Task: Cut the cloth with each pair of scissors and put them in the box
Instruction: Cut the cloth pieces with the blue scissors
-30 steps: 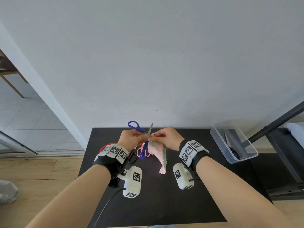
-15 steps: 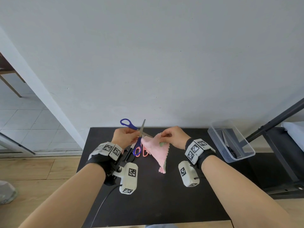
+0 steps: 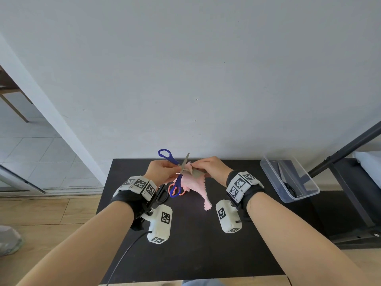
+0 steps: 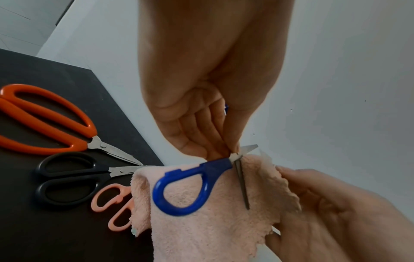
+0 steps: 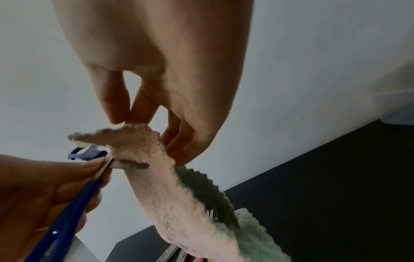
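My left hand [image 3: 174, 168] pinches the blue-handled scissors [image 3: 175, 187] near the pivot, and the blades are spread wide. One blue loop [image 4: 181, 191] hangs below that hand [image 4: 230, 150] and the other sticks up behind it. My right hand [image 3: 203, 167] pinches the top edge of the pink cloth [image 3: 198, 188], which has a green back [image 5: 257, 239]. The cloth's upper edge [image 5: 143, 141] lies between the blades, over the lower blade. The clear box [image 3: 309, 189] stands at the table's right edge with a black-handled pair [image 3: 289, 187] inside.
On the black table [image 3: 185, 254], left of the cloth, lie orange scissors [image 4: 44, 120], black scissors [image 4: 67, 179] and pink scissors [image 4: 114, 203], the pink pair partly under the cloth. A grey wall stands just behind the table. A dark metal frame [image 3: 350, 145] rises on the right.
My hands have come closer together and risen slightly. The cloth's top edge, which hung beside the scissors half a second ago, now sits between the spread blades.
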The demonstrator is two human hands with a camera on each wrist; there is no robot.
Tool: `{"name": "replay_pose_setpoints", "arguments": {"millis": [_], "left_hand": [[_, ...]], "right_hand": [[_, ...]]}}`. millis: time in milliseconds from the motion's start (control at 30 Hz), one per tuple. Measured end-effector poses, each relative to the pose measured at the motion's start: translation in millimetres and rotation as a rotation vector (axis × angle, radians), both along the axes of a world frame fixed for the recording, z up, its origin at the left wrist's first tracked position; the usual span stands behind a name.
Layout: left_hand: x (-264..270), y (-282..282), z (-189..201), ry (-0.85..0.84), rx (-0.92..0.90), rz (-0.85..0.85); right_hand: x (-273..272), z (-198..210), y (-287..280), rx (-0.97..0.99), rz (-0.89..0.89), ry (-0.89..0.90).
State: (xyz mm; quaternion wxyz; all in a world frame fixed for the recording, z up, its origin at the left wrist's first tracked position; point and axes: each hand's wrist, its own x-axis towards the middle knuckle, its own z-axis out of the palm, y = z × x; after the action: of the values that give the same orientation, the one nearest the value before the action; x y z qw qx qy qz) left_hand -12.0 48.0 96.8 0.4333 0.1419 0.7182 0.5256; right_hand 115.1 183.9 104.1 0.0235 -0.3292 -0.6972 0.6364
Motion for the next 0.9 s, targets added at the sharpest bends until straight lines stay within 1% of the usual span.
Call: {"name": "replay_pose_setpoints", "arguments": {"millis": [33,133,233,333,567,900], "left_hand": [[0.7,-0.2,-0.4,0.000,0.002,-0.001],[3.1,0.6,-0.2,0.006,0.009,0.005],[4.6,0.9,1.4,0.010,0.025,0.018],[5.8,0.5,2.1,0.012,0.033,0.025],[10.0,0.2,-1.2,-0.004,0.073,0.055],[1.8,-1.0,-1.5,0.039,0.068,0.053]], "right_hand": [[-0.6,-0.2,-0.7,-0.005,-0.013,-0.001],[-3.6,-3.5,-3.7,0.115,0.020,-0.025],[-5.6,-5.0,-5.6,0.112,0.047,-0.011],[-6.1,-5.7,-6.9,0.155,0.066,-0.005],[-8.8,-4.7,-12.3,0.318,0.128,-0.015],[-2.5,-3.4,-6.7,0.371,0.176,-0.045]]}}
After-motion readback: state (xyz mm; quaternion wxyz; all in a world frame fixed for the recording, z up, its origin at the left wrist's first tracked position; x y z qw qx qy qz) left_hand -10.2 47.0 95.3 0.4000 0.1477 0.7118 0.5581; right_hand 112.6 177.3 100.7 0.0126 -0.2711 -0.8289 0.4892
